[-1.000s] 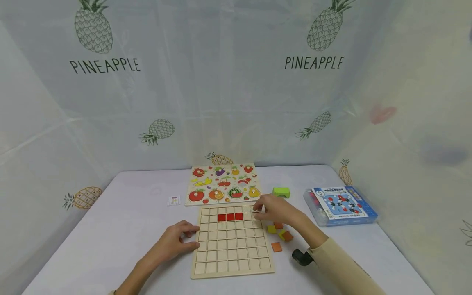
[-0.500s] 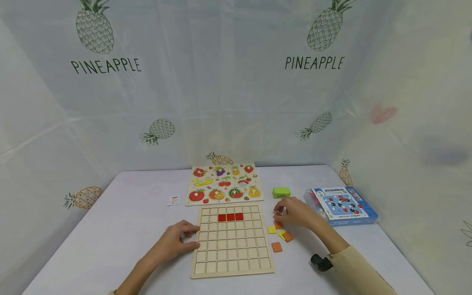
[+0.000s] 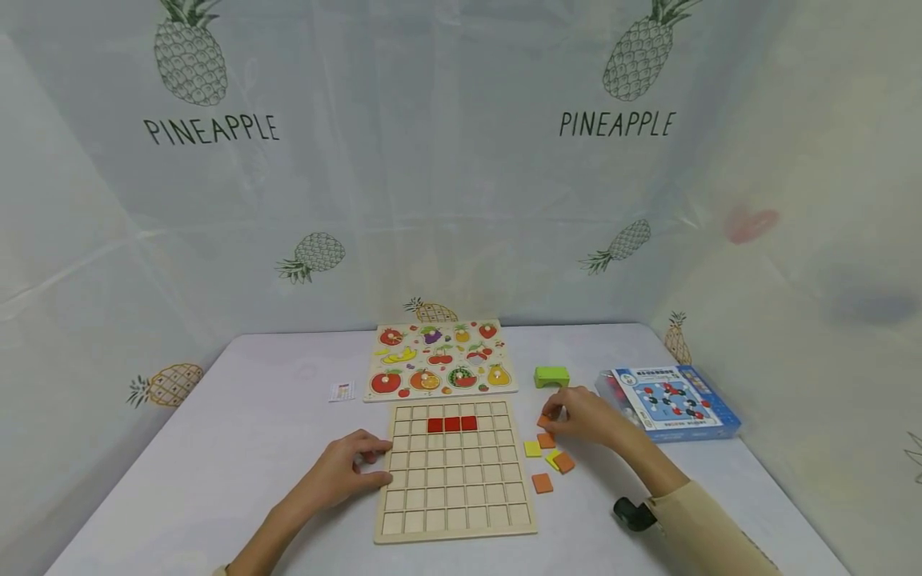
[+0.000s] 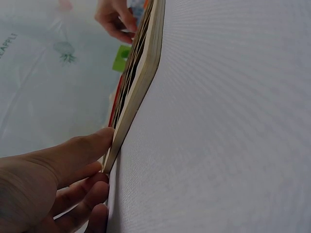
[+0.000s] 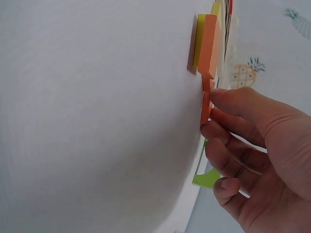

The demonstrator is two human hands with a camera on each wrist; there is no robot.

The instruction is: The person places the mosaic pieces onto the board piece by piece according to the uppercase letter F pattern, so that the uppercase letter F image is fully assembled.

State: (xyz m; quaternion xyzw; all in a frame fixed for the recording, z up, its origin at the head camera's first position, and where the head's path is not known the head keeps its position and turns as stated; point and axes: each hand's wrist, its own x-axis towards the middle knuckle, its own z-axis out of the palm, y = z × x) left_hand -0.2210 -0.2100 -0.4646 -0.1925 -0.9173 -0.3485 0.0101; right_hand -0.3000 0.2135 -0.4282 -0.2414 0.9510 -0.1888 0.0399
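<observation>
A wooden grid board (image 3: 454, 480) lies on the table, with three red tiles (image 3: 451, 424) side by side in its second row. My left hand (image 3: 344, 472) touches the board's left edge, thumb and fingers apart; the left wrist view shows its fingertips on the rim (image 4: 141, 87). Right of the board, my right hand (image 3: 585, 418) pinches an orange tile (image 3: 543, 420) between thumb and fingers; that orange tile (image 5: 206, 108) also shows in the right wrist view. Just nearer lie other orange tiles (image 3: 564, 462) and yellow tiles (image 3: 532, 449), some overlapping.
Behind the grid board lies a fruit puzzle board (image 3: 441, 360). A green block (image 3: 551, 377) stands beyond my right hand, and a blue boxed set (image 3: 670, 404) lies at the right. A small printed card (image 3: 342, 391) is at the left, and a black object (image 3: 634, 514) is by the right sleeve.
My right hand has moved from the board's upper right to the loose tiles at the right, and its fingers have closed on an orange one. My left hand has stayed at the board's edge.
</observation>
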